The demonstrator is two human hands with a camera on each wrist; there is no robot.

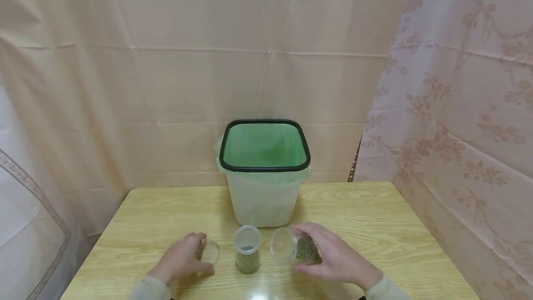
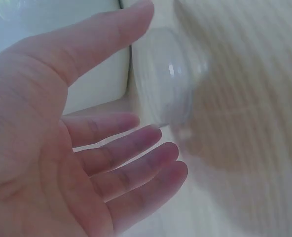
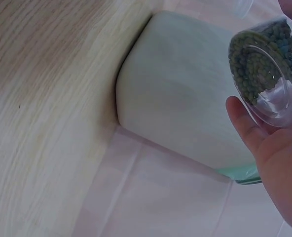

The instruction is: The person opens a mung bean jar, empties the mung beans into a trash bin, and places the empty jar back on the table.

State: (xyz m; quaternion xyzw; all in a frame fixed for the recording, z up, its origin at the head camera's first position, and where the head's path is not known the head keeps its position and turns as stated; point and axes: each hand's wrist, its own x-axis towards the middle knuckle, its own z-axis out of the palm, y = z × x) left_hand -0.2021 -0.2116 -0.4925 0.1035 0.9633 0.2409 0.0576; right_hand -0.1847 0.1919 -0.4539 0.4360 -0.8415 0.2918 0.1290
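Observation:
In the head view my right hand (image 1: 329,256) grips a clear plastic jar (image 1: 284,246) tipped on its side, mouth to the left, with small green beans (image 1: 307,250) gathered toward its base. The right wrist view shows the beans (image 3: 257,69) through that base. A second clear jar (image 1: 247,240) stands upright on the table between my hands, partly filled with similar beans (image 1: 248,262). My left hand (image 1: 183,258) is beside a clear round lid (image 1: 211,252), fingers extended in the left wrist view; whether they touch the lid (image 2: 163,74) I cannot tell.
A white bin (image 1: 264,200) with a dark rim and green liner bag (image 1: 266,145) stands behind the jars at the table's back edge. The wooden table (image 1: 166,212) ends at a beige curtain (image 1: 187,82); a floral curtain (image 1: 458,105) hangs on the right.

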